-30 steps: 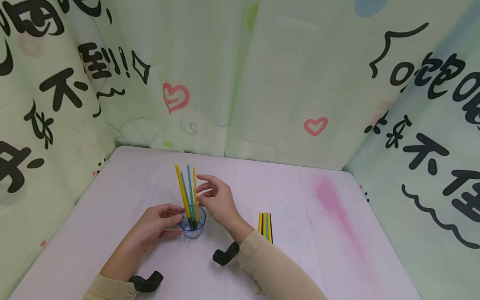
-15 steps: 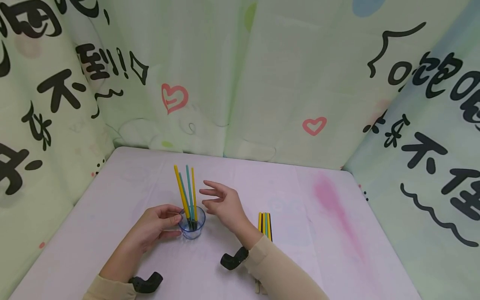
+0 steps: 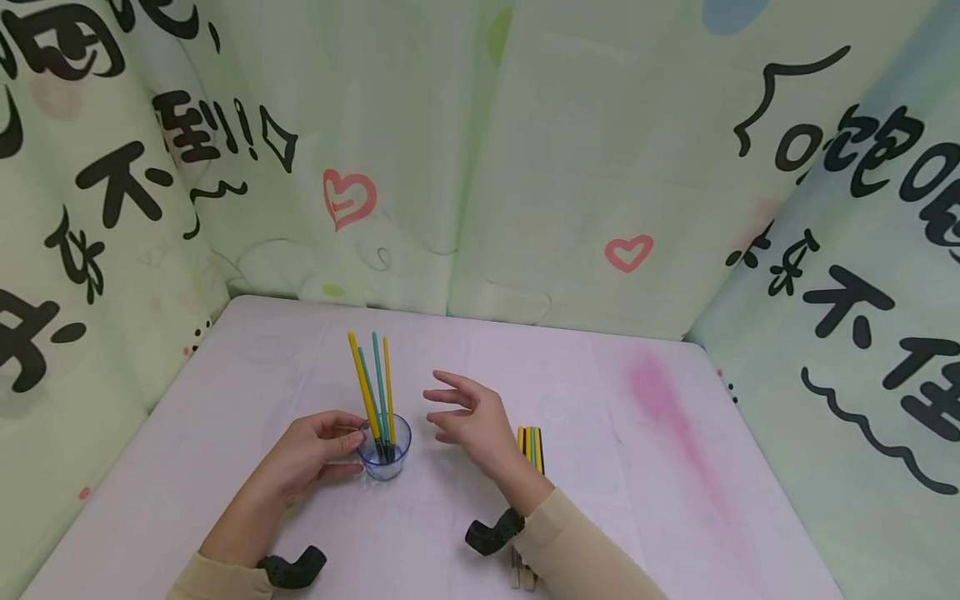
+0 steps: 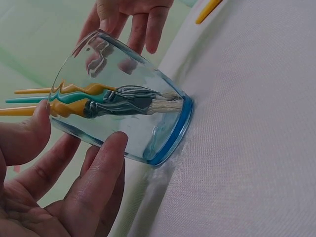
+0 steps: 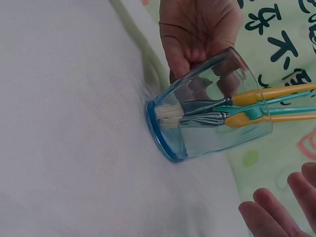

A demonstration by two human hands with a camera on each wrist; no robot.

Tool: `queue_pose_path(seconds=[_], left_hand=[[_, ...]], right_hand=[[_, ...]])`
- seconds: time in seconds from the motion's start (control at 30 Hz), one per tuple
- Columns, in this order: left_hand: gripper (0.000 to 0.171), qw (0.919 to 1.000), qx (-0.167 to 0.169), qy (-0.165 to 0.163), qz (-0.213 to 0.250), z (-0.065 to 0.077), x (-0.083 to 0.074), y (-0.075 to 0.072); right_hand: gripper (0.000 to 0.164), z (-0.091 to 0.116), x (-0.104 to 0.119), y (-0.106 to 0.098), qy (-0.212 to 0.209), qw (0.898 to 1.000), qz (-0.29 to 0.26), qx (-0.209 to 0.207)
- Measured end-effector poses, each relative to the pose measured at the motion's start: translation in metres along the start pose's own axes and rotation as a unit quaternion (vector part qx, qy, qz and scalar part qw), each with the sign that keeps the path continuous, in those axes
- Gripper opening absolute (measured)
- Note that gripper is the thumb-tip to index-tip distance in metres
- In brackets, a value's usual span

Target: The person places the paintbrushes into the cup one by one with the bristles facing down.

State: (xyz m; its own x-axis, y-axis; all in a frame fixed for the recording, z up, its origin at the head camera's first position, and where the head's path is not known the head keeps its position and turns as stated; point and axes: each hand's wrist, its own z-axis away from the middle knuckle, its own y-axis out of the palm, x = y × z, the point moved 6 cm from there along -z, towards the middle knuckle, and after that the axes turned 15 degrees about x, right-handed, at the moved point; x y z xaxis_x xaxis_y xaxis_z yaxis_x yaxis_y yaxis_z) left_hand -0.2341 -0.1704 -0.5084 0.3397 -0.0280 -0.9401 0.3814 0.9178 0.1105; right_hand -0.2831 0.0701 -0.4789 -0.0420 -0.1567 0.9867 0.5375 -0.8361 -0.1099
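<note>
Four brushes [image 3: 364, 385] stand bristles-down in a glass [image 3: 385, 470] on the table [image 3: 420, 550]. We find the left hand [image 3: 321, 446] gripping its nine o'clock side; the right hand [image 3: 475, 418], fingers spread, hangs apart between two and three o'clock.

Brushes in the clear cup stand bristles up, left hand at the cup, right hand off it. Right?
Not quite: the brushes stand bristles down, handles sticking up out of the cup. The left wrist view shows the bristles near the cup's base. The rest holds: left hand at the cup, right hand off it.
</note>
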Motion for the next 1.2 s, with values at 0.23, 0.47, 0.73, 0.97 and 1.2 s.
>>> queue_pose_path(seconds=[0.23,0.47,0.73,0.97,1.2], left_hand=[[0.039,1.0,-0.002,0.002,-0.003,0.001,0.0,0.0],[0.038,0.9999,-0.007,-0.002,-0.012,0.002,-0.001,0.001],[0.038,0.9998,-0.01,-0.008,-0.013,0.001,0.001,0.0],[0.038,0.9999,-0.01,-0.01,-0.009,0.0,0.0,0.0],[0.036,0.9997,-0.015,-0.017,-0.011,0.001,-0.002,0.001]], right_hand=[[0.063,0.017,0.001,-0.009,0.01,1.0,-0.008,-0.009],[0.066,0.033,0.001,-0.02,0.027,0.999,-0.016,-0.019],[0.065,0.048,0.0,-0.031,0.042,0.998,-0.014,-0.041],[0.067,0.059,-0.004,-0.044,0.05,0.997,-0.017,-0.055],[0.068,0.068,-0.008,-0.055,0.055,0.996,-0.028,-0.07]])
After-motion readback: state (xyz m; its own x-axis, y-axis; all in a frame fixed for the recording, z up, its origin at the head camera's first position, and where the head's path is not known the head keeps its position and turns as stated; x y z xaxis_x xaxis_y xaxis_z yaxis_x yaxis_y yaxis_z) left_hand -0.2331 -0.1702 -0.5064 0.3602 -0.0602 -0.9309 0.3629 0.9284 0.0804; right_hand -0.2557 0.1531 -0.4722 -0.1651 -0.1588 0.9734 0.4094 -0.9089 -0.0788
